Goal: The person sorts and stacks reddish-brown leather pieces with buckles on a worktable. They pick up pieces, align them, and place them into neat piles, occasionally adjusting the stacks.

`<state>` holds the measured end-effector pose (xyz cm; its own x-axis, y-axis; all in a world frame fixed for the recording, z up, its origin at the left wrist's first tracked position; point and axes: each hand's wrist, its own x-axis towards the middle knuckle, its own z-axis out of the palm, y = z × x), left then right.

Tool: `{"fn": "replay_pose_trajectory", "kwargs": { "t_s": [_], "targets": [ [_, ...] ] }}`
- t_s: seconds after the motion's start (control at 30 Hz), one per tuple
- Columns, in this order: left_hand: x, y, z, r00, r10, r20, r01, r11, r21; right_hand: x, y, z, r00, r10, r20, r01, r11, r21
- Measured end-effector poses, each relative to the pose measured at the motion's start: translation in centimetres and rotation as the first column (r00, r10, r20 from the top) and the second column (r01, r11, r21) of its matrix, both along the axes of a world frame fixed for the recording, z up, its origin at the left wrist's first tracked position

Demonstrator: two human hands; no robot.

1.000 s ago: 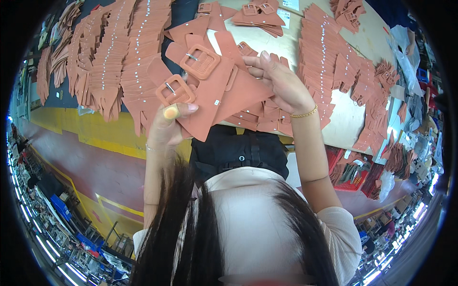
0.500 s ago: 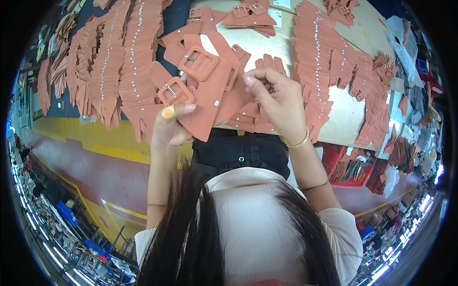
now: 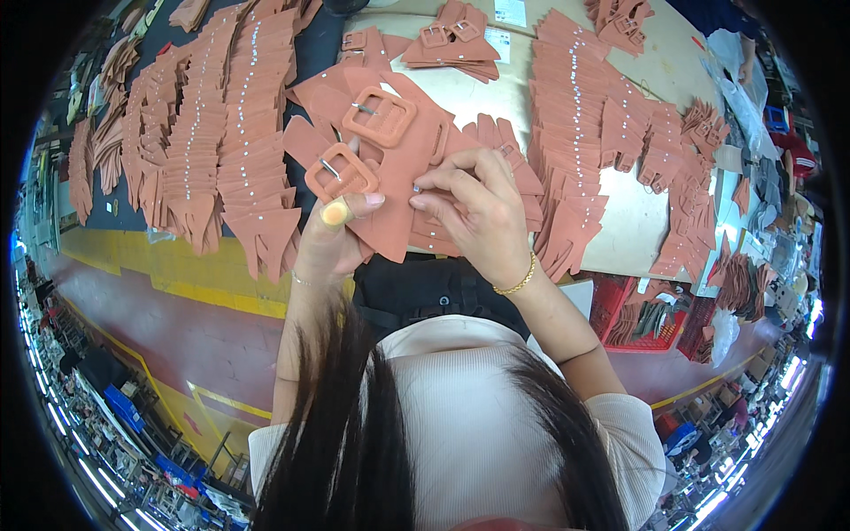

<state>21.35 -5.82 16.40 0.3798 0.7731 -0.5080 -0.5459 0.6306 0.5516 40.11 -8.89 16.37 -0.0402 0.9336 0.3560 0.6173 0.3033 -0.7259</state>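
My left hand [image 3: 332,243] is closed on a few flat terracotta leather-like strap pieces [image 3: 398,168], its thumb on top beside a covered square buckle [image 3: 365,173]. A ring with a large yellowish face sits on that hand. Just above, a second covered buckle [image 3: 407,118] has a metal prong. My right hand [image 3: 485,212] pinches a tiny white sticker [image 3: 416,188] at the right edge of the top piece, thumb and forefinger closed on it. More strap pieces [image 3: 505,137] lie beyond this hand, partly hidden by it.
Long overlapping rows of terracotta pieces [image 3: 252,142] with white stickers cover the dark left side. Another row [image 3: 571,115] runs down the pale table [image 3: 615,208] at right. Buckled pieces [image 3: 452,53] are stacked at the back. A red basket [image 3: 608,305] stands below the table's right edge.
My right hand has moved left and down onto the top piece, its fingers closing on the white sticker. My left hand and the held pieces have shifted slightly right.
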Motion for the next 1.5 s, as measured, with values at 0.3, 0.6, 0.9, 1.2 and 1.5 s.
{"fn": "replay_pose_trajectory", "kwargs": {
  "t_s": [0.3, 0.6, 0.9, 1.2, 1.5],
  "targets": [
    [-1.9, -1.7, -1.7, 0.999, -0.037, -0.006, 0.037, 0.999, -0.002, -1.1, -1.4, -0.7, 0.997, 0.012, -0.079, -0.018, 0.997, -0.071],
    [-4.9, -5.5, -4.8, 0.927, -0.052, -0.372, -0.020, 0.982, -0.186, -2.8, -3.2, -3.5, 0.980, 0.169, -0.106, -0.190, 0.955, -0.229],
    [-5.7, -7.5, -4.4, 0.927, -0.101, -0.361, 0.016, 0.973, -0.231, -3.0, -3.2, -5.2, 0.914, 0.266, -0.306, -0.389, 0.785, -0.481],
    [-4.1, -6.1, -4.5, 0.973, 0.125, 0.194, -0.049, 0.933, -0.356, -3.0, -3.1, -4.7, 0.963, 0.265, -0.056, -0.266, 0.964, -0.016],
    [-3.1, -3.9, -2.9, 0.972, 0.214, 0.100, -0.208, 0.976, -0.068, 1.5, -4.8, -1.5, 0.954, 0.199, -0.225, -0.258, 0.926, -0.275]
  ]
}}
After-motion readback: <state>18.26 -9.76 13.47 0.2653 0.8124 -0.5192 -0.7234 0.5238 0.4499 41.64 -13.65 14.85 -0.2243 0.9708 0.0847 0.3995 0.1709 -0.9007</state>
